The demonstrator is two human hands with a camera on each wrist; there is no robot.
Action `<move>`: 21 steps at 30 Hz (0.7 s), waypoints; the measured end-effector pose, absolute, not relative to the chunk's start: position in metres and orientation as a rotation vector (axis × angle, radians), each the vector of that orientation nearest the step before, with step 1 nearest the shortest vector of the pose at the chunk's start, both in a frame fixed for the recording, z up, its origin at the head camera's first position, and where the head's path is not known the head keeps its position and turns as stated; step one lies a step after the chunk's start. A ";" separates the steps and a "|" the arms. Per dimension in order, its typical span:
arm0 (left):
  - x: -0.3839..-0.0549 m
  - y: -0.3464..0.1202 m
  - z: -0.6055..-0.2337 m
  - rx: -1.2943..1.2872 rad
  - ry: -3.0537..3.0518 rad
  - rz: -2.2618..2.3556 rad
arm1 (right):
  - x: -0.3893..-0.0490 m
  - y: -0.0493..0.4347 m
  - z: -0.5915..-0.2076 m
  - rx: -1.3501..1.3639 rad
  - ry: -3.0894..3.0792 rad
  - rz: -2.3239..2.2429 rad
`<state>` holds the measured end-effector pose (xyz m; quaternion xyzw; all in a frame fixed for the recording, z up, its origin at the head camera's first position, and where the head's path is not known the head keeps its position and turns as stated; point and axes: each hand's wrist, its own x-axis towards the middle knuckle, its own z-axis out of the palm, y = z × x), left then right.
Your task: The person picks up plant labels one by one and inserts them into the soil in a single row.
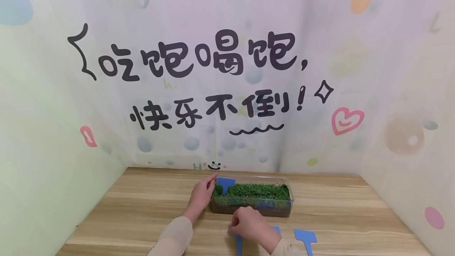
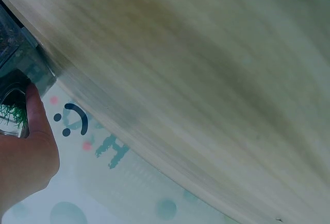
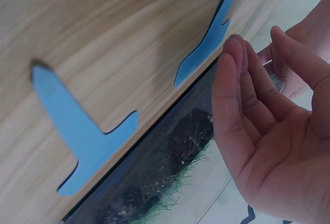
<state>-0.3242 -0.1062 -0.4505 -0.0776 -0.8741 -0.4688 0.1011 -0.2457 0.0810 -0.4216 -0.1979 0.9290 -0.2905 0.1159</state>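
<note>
Nothing's being held by the right grip [image 1: 250, 224], fingers loosely bent with the thumb apart, and a blue tag [image 1: 239, 245] is partly covered by it on the surface [image 1: 142, 208], near side of the box [image 1: 231, 209]. The box's left end is touched by the left grip [image 1: 203, 193], kinda relaxed. A second tag [image 1: 276, 230] is partly blocked by the right wrist, a third tag [image 1: 305, 236] is laid beside it, and a fourth tag [image 1: 226, 183] is stuck in the grass [image 1: 254, 189].

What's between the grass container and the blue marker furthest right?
In the head view, only bare wooden tabletop separates the clear grass container from the rightmost blue marker.
</note>
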 end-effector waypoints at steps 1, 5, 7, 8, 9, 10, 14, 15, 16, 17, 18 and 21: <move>-0.324 -0.106 -0.451 -0.233 -2.581 -1.383 | -0.245 0.080 -0.422 -0.567 2.719 -0.839; -0.324 -0.106 -0.451 -0.229 -2.581 -1.382 | -0.242 0.075 -0.424 -0.529 2.738 -0.769; -0.324 -0.107 -0.452 -0.229 -2.580 -1.378 | -0.240 0.071 -0.426 -0.515 2.782 -0.707; -0.324 -0.107 -0.452 -0.226 -2.582 -1.375 | -0.239 0.069 -0.426 -0.507 2.812 -0.668; -0.324 -0.107 -0.453 -0.228 -2.579 -1.372 | -0.238 0.066 -0.427 -0.499 2.842 -0.623; -0.325 -0.107 -0.453 -0.229 -2.575 -1.369 | -0.237 0.064 -0.427 -0.493 2.878 -0.568; -0.325 -0.108 -0.453 -0.237 -2.561 -1.371 | -0.233 0.053 -0.428 -0.488 3.000 -0.322; -0.325 -0.108 -0.453 -0.242 -2.554 -1.375 | -0.232 0.051 -0.429 -0.499 3.031 -0.252; -0.325 -0.108 -0.453 -0.244 -2.550 -1.380 | -0.231 0.049 -0.429 -0.508 3.061 -0.189; -0.325 -0.108 -0.453 -0.247 -2.549 -1.383 | -0.230 0.048 -0.430 -0.513 3.082 -0.140; -0.325 -0.107 -0.453 -0.247 -2.546 -1.386 | -0.230 0.047 -0.431 -0.520 3.103 -0.092; -0.325 -0.107 -0.453 -0.248 -2.542 -1.393 | -0.228 0.045 -0.433 -0.537 3.144 0.003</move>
